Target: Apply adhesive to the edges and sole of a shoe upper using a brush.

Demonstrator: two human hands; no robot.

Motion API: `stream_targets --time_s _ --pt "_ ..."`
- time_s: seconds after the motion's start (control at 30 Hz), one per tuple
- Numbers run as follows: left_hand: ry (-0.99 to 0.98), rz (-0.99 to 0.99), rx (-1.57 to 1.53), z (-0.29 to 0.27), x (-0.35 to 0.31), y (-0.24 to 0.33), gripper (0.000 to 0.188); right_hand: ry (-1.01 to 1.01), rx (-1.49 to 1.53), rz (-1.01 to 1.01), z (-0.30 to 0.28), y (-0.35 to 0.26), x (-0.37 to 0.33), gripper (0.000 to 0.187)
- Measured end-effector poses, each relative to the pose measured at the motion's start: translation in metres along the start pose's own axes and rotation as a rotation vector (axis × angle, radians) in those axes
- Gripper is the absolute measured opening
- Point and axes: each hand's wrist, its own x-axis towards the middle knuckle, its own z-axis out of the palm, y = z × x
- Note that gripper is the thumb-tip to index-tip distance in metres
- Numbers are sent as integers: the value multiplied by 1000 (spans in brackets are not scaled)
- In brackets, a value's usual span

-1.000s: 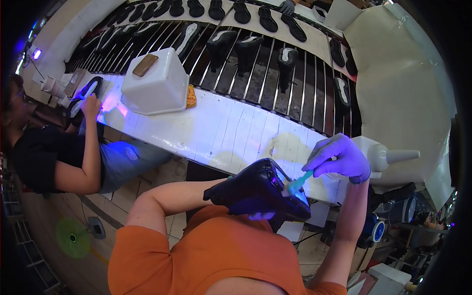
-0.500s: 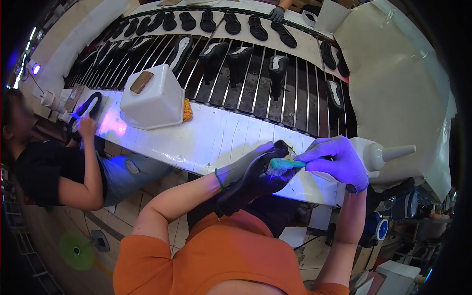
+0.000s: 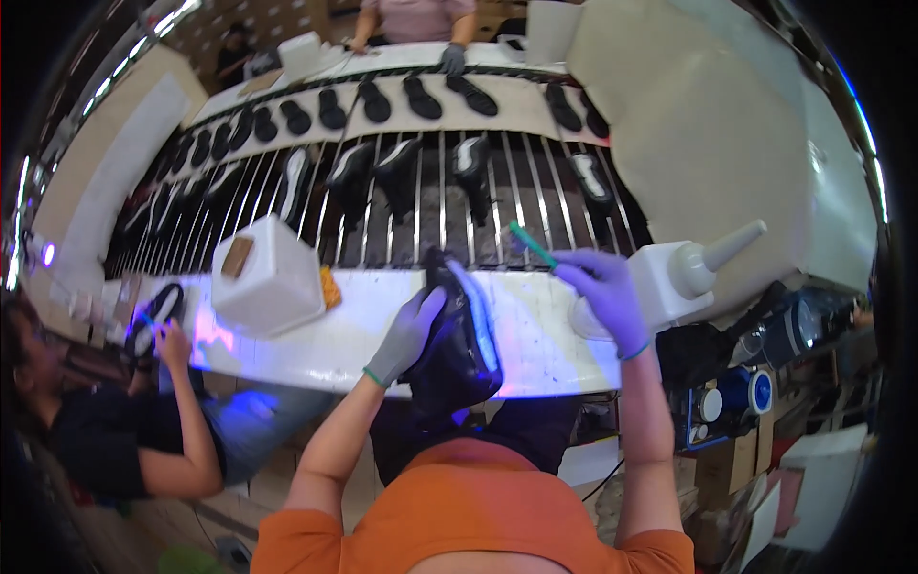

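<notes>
My gloved left hand (image 3: 409, 335) is closed round the side of a black shoe upper (image 3: 442, 359), above the near edge of the white table. The pale strip of its underside (image 3: 476, 311) faces up and to the right, lit bluish. To the right, my gloved right hand (image 3: 609, 295) pinches a green toothbrush-like brush (image 3: 534, 245). Its bristled end points up and left over the conveyor, apart from the shoe. A white squeeze bottle with a long nozzle (image 3: 674, 277) stands beside my right wrist.
Beyond the table (image 3: 382, 287), a roller conveyor (image 3: 521, 210) carries several black uppers; black soles (image 3: 421, 98) line the board behind. A white container (image 3: 268, 282) stands left. A co-worker (image 3: 124, 421) handles a shoe at far left; another person's gloved hand (image 3: 453, 59) is across the line.
My right hand has lifted the brush off the shoe and away to the upper right. The shoe has turned, showing its pale underside. The whole view has shifted, showing more of the far side.
</notes>
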Motion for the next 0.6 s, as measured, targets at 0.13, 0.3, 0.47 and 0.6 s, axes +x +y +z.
stream_targets --time_s 0.13,0.3,0.47,0.6 --pt "150 -119 1056 -11 -14 0 68 34 142 371 15 50 -49 28" --pt "149 101 941 -12 -57 -31 102 363 58 328 55 138 -125 26" --pt "68 110 1393 19 -90 -28 126 591 -142 203 72 132 -132 20" --pt "95 152 1425 11 -86 -42 127 649 -178 117 75 131 -130 20"
